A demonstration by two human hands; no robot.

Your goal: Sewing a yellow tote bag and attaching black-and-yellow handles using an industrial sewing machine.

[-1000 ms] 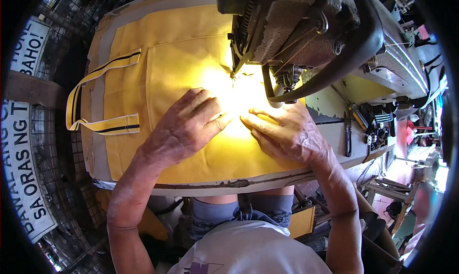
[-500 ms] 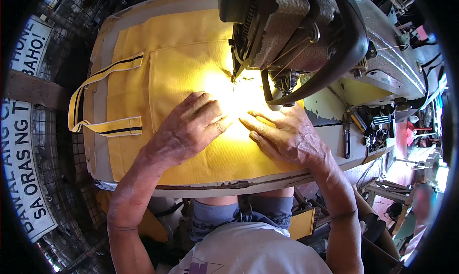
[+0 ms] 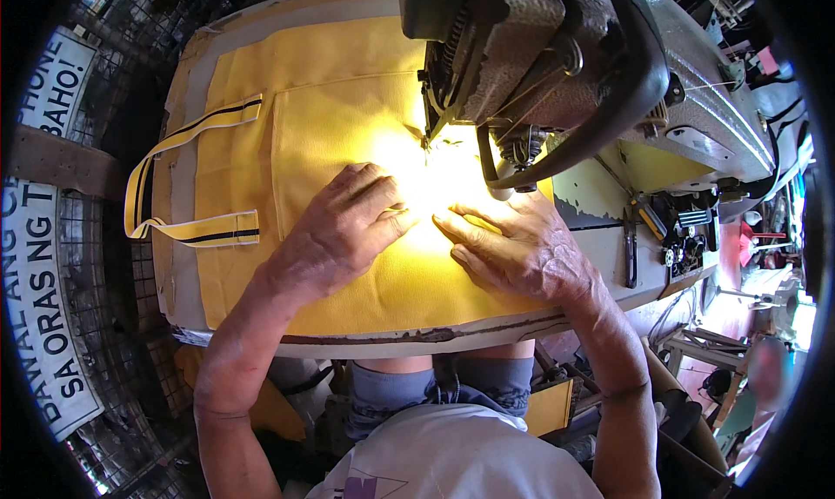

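A large yellow fabric panel (image 3: 391, 299) lies spread under the head of a sewing machine (image 3: 522, 73). My left hand (image 3: 339, 234) rests on it just left of and nearer than the needle, its fingers curled and thumb drawn in, pinching the cloth. Right of the needle, my right hand (image 3: 535, 247) lies on the panel with its fingers stretched out, pressing it down. A bright lamp glow washes out the cloth around the needle and the fingertips. From the panel's left side loops a yellow strap (image 3: 204, 230) with a black stripe and pale edges.
The worktable's worn front edge (image 3: 452, 335) runs above my lap. On the table's right lie a dark slim tool (image 3: 631, 247), a yellow-and-black cutter (image 3: 649, 216) and several small metal parts (image 3: 687, 257). Wire mesh (image 3: 91, 281) with white signs (image 3: 52, 325) stands at the left.
My left hand's fingertips have drawn slightly left, away from the glow by the needle. The right hand and the yellow panel have hardly moved.
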